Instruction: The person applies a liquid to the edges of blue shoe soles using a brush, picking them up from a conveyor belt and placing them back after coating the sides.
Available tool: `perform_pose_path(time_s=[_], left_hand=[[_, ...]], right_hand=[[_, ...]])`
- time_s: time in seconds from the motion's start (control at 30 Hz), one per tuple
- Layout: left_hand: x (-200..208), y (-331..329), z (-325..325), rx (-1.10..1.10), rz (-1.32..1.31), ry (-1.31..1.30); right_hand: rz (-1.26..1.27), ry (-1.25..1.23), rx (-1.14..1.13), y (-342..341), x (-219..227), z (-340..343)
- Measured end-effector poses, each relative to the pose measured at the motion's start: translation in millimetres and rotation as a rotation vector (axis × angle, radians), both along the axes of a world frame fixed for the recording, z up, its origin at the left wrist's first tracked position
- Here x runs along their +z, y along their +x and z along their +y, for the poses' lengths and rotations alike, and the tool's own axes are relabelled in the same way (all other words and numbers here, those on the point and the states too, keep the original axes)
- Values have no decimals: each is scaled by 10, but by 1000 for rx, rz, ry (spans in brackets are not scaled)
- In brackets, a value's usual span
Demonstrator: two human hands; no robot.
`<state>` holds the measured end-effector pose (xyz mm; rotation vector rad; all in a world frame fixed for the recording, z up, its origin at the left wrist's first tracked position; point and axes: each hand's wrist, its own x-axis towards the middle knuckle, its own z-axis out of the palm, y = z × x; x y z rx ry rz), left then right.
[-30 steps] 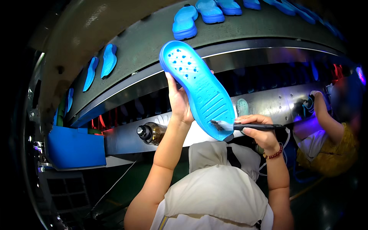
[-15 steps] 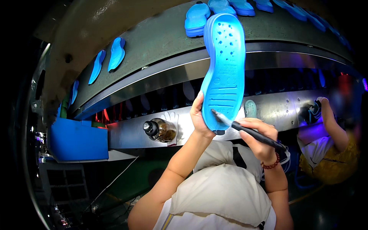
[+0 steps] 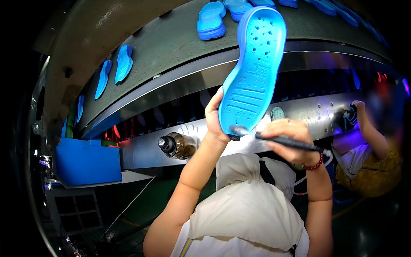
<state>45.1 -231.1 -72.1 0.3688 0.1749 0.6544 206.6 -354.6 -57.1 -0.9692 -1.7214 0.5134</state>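
Observation:
My left hand (image 3: 215,118) is closed round the heel end of a bright blue shoe sole (image 3: 252,81), which stands tilted with its toe end leaning up and to the right. Small holes dot the toe part, and raised bars cross the heel part. In my right hand (image 3: 289,136) is a brush with a black handle (image 3: 292,143), with a thin pale tube at its back end. Its bristle tip, blurred, meets the inside of the sole near the heel edge. Some fingers of my left hand are hidden behind the sole.
Several blue soles (image 3: 212,20) lie on the dark conveyor belt (image 3: 171,47) ahead. Below its metal rail, a bottle with a black top (image 3: 177,145) and a pale glove (image 3: 191,132) rest on a steel ledge (image 3: 137,150). A co-worker's arm (image 3: 370,128) shows at right.
The sole has tilted further right at its toe end, while its heel has shifted left and down. The brush has moved slightly left and down along the heel.

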Motion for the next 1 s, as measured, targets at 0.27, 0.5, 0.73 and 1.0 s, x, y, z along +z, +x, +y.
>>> perform_pose_path(time_s=[0.27,0.5,0.73,1.0], left_hand=[[85,24,139,-420,17,-97],[427,19,-3,-509,555,163],[420,-27,-12,-518,748,299],[10,-34,58,-481,695,100]], right_hand=[[-274,13,49,155,293,-96],[-353,-122,186,299,395,-143],[-625,-217,302,470,501,-131],[-241,-733,119,749,221,-240]])
